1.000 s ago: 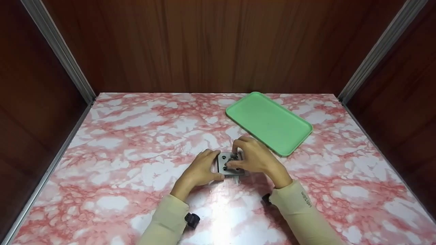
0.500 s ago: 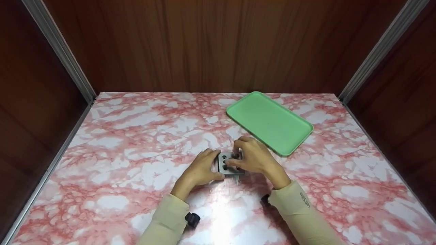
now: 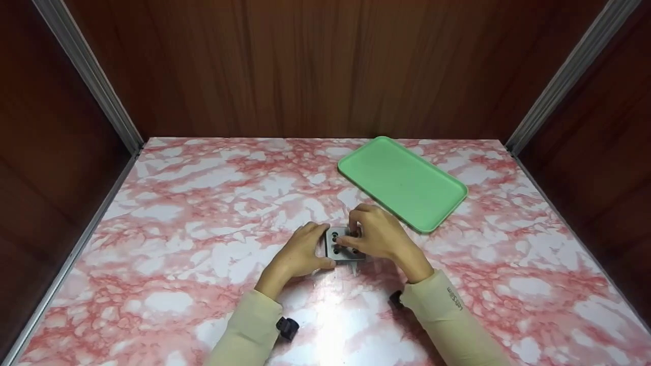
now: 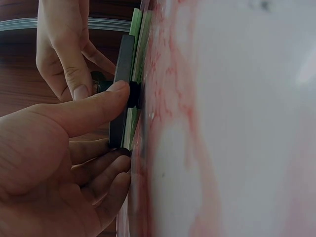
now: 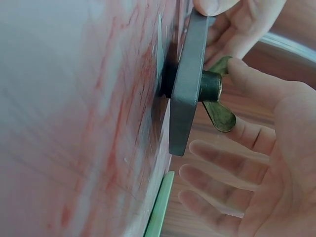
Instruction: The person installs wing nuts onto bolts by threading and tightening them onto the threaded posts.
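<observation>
A grey metal plate [image 3: 345,256] with several dark holes sits low over the marbled tabletop. My left hand [image 3: 300,251] grips its left side, the thumb on the near edge and the fingers at the far edge. In the right wrist view, a brass-coloured wing nut [image 5: 221,117] shows on a dark round stub [image 5: 211,87] standing out from the plate [image 5: 187,89]. My right hand [image 3: 382,235] pinches the wings between thumb and index finger, its other fingers spread apart from the plate. From above, this hand hides most of the wing nut.
A green tray [image 3: 402,183] lies slanted behind the right hand. A pale pointed piece [image 3: 354,268] juts from under the plate's near edge. Dark wood panels [image 3: 325,66] stand at the back and both sides of the marbled table [image 3: 203,203].
My right thumb has shifted slightly away from me across the plate, turning the wing nut a little. The left hand and the plate stay in place.
</observation>
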A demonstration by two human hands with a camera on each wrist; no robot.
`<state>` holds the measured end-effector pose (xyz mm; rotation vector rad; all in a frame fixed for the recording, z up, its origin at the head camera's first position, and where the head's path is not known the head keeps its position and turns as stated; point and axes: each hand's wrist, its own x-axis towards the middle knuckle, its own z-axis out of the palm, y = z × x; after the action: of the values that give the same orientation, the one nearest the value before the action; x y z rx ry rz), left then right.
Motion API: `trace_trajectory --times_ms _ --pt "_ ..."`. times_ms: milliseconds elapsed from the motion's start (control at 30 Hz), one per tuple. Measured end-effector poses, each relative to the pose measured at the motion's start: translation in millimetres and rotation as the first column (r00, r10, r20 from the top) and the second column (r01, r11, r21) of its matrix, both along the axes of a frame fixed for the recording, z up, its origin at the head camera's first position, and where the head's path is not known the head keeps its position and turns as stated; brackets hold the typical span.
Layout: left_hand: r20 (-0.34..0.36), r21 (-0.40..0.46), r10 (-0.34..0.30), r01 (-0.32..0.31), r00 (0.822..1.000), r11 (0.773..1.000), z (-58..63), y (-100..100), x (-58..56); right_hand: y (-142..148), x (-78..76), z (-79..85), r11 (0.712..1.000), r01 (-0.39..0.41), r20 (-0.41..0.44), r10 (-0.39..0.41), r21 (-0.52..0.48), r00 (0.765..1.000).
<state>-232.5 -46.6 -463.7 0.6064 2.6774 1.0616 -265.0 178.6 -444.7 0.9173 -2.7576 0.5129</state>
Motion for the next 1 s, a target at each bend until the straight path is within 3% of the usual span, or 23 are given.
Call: trace_trajectory --times_ms 200,433,800,1000 --pt "0.003 0.005 0.004 -0.004 1.0 1.0 0.1 0 -0.1 8 -2.7 5.7 0.997 -0.069 0.074 0.072 -0.04 0.995" --pt "0.006 0.021 0.011 -0.011 1.0 1.0 0.5 1 0.9 19 -7.6 14.5 0.983 -0.167 0.166 0.177 -0.077 0.97" --pt "0.028 0.025 0.019 -0.019 0.999 1.0 0.9 0 1.4 18 -9.3 14.6 0.958 -0.28 0.101 0.285 -0.066 0.953" --pt "0.018 0.022 0.009 -0.009 1.0 1.0 0.4 0 0.6 16 -10.5 11.3 0.953 -0.298 0.126 0.302 -0.051 0.945"
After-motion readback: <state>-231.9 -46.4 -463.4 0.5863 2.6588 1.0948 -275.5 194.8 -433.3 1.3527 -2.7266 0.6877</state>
